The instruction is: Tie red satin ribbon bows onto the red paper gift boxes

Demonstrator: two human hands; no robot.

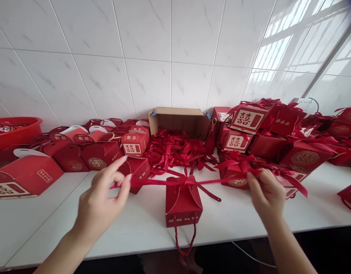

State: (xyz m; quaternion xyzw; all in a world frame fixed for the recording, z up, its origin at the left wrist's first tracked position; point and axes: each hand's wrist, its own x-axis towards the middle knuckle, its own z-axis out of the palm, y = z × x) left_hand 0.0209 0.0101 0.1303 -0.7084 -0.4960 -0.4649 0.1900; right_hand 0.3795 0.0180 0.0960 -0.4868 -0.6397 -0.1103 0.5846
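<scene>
A small red gift box with a twisted cord handle hanging over the table's front edge stands in front of me. Across its top runs a red ribbon, looped at the middle and stretched taut to both sides. My left hand is closed in a pinch on the ribbon's left end, index finger raised. On the right, my right hand grips the other end between thumb and curled fingers. Two narrow strips with rounded ends stick out from the box top near the knot.
An open cardboard box behind spills a heap of red ribbons. Unribboned red boxes crowd the left, near a red basin. Ribbon-tied boxes are stacked on the right. A tiled wall closes off the back of the white table.
</scene>
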